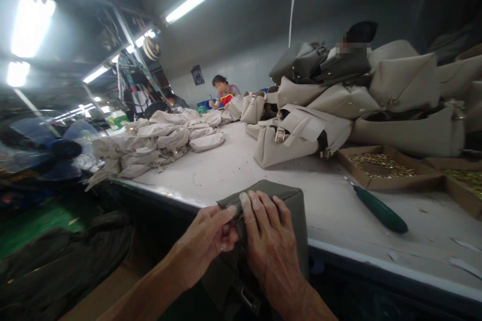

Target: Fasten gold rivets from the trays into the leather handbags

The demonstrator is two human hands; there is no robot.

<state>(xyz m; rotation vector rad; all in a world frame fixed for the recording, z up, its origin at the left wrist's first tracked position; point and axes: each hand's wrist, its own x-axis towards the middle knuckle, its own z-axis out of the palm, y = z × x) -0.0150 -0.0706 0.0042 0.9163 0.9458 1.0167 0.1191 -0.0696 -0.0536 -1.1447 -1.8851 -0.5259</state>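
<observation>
A dark olive bag (297, 210) hangs partly over the table's front edge, with a metal buckle (246, 297) low on it. At its left corner my left hand (211, 241) pinches the edge of the material between thumb and fingers. My right hand (269, 235) lies on the bag's top, fingers close together and bent over the material, next to the left fingertips. Right of the bag, a green-handled awl (380, 209) rests on the table (233, 170). What lies under my right palm is hidden.
Beige bags (286, 145) are piled at the back right, beige pieces (161, 135) at the left. A cardboard tray (422, 180) holds small brass parts. A fan (64, 148) stands at far left. A person in a red apron (226, 98) sits at the far end.
</observation>
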